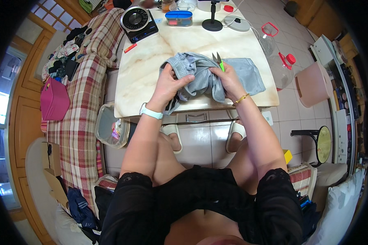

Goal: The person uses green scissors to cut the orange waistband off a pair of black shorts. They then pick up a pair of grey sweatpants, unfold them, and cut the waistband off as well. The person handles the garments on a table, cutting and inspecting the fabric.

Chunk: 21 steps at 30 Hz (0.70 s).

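Note:
A bunched grey-blue garment (202, 78) with an elastic, gathered waistband (180, 68) lies across the near part of the table. My left hand (174, 80) grips that waistband, thumb on top. In my right hand (228, 78) is a pair of small thread snips (221, 62) with green handles, blades pointing away from me. The same hand's fingers also pinch a fold of the garment. One flat part of the cloth (248, 76) spreads out to the right of my right hand. A dark striped bit of cloth (171, 105) hangs over the table's front edge below my left hand.
On the marble-patterned table (141, 82) are an electric cooker (138, 23), a red stick-like item (130, 48), a blue-lidded container (178, 19) and a black stand (212, 24). A bin (112, 125) stands left; large plastic bottles (280, 69) and a pink bin (314, 84) stand right.

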Tool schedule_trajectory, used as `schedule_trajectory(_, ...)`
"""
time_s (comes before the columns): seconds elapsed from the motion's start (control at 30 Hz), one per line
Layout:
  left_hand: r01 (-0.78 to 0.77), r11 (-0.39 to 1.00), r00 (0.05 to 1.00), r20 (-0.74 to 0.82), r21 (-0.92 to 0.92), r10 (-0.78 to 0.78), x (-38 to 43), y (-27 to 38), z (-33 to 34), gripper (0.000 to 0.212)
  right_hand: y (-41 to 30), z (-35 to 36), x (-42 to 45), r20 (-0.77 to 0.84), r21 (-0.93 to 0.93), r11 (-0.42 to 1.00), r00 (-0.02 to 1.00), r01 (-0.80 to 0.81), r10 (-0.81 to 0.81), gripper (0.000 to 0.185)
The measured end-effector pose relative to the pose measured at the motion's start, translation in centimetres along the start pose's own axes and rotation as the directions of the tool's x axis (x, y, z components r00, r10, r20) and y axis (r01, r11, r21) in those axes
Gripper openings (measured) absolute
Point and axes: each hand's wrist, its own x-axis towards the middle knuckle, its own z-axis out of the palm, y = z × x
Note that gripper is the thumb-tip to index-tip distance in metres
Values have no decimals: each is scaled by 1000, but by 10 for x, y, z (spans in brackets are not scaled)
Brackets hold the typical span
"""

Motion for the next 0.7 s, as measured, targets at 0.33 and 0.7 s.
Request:
schedule_trajectory(0.33,180,429,984,-166,885,-71,-5,4,-4,48,-6,-19,4,-12,311,949,998,-51,57,19)
schedule_trajectory(0.7,228,328,864,-346,917,366,12,-13,-67,17,-45,-57,9,42,644,762,998,-60,44,32)
